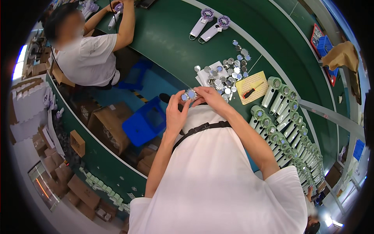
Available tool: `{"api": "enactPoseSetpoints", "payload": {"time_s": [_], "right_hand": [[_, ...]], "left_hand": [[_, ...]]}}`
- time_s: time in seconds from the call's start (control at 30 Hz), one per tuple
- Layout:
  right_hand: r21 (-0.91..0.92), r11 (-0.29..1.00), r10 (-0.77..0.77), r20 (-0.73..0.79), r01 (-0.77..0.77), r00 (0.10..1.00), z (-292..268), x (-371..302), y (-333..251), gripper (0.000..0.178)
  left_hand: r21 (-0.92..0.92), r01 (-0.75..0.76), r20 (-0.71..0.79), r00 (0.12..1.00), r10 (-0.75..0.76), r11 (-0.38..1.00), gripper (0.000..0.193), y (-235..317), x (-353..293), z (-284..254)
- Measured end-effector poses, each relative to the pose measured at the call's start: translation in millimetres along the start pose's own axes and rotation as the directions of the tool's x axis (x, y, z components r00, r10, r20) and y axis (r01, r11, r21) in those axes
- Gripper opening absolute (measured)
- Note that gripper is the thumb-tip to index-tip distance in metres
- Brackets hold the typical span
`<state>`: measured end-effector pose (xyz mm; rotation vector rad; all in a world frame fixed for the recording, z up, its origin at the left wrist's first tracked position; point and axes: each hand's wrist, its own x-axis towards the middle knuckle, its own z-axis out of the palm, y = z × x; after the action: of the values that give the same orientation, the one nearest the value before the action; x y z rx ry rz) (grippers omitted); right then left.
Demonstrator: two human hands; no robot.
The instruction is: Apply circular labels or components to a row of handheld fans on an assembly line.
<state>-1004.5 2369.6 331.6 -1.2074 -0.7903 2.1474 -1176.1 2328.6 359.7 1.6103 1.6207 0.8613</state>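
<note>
Holding small silver discs (191, 94)

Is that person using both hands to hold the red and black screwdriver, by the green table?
Not the screwdriver: the head view shows it lying on a yellow sheet. By the green table, the left hand and right hand are holding small silvery pieces instead.

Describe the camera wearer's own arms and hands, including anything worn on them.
The left hand and right hand are bare, without gloves. The forearms are uncovered, with no watch or bracelet visible. Short, loose white sleeves cover the upper arms.
</note>
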Motion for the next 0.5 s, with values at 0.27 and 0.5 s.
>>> {"api": "enactPoseSetpoints", "payload": {"time_s": [0.27,0.5], "right_hand": [[0.025,1.0,0.01,-0.058,-0.009,0.998,-5.6,0.5,5.0,0.033],[-0.02,1.0,0.011,-0.047,-0.012,0.999,0.2,0.9,3.6,0.034]], "left_hand": [[-0.028,0.01,0.007,1.0,-0.01,1.0,0.035,1.1,0.5,2.1],[0.045,0.016,0.016,1.0,-0.017,0.999,0.034,-2.9,-0.2,-0.7]]}}
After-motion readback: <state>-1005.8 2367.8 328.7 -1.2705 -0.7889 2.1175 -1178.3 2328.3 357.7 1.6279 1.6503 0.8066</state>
